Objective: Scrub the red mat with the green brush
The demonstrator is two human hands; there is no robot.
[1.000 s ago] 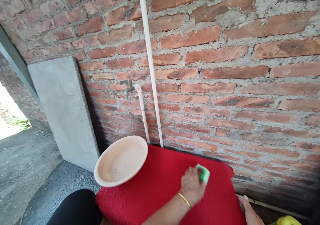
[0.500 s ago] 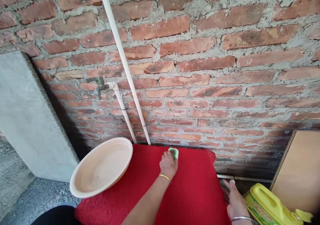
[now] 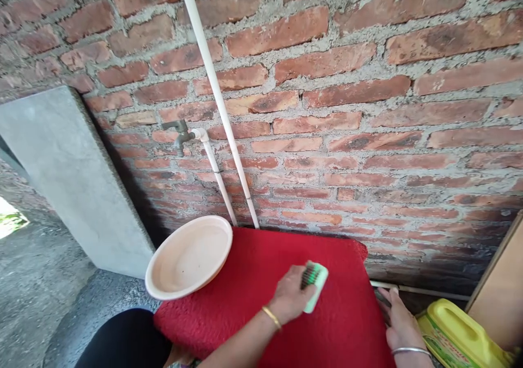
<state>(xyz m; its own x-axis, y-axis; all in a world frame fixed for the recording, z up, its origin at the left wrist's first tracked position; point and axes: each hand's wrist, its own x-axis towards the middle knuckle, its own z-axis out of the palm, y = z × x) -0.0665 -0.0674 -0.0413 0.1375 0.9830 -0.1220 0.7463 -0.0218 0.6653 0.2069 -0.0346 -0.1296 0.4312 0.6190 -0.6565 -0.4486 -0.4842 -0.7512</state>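
My left hand [image 3: 291,294], with a gold bracelet at the wrist, grips a light green scrub brush [image 3: 318,286]. Tilted on its side, the brush shows dark and green bristles towards my fingers, above the red cloth [image 3: 253,264]. Whether it touches the cloth I cannot tell. My right hand [image 3: 400,321], wearing a silver bangle, is by the right edge of the cloth with its fingers stretched out and apart; nothing shows in it. A pale basin [image 3: 188,259] rests tilted on the left part of the cloth.
Right of my right hand lies a yellow jug [image 3: 457,330], near a tan board [image 3: 500,286]. A grey slab [image 3: 81,177] leans at the left. Against the brick wall [image 3: 343,117] stand a tap [image 3: 182,136] and a white pipe [image 3: 220,103]. My dark-clothed knee [image 3: 125,338] shows below.
My left hand has drawn the brush back from the cloth's far edge, towards me and to the right, turning it so bristles show. The whole view has shifted slightly.
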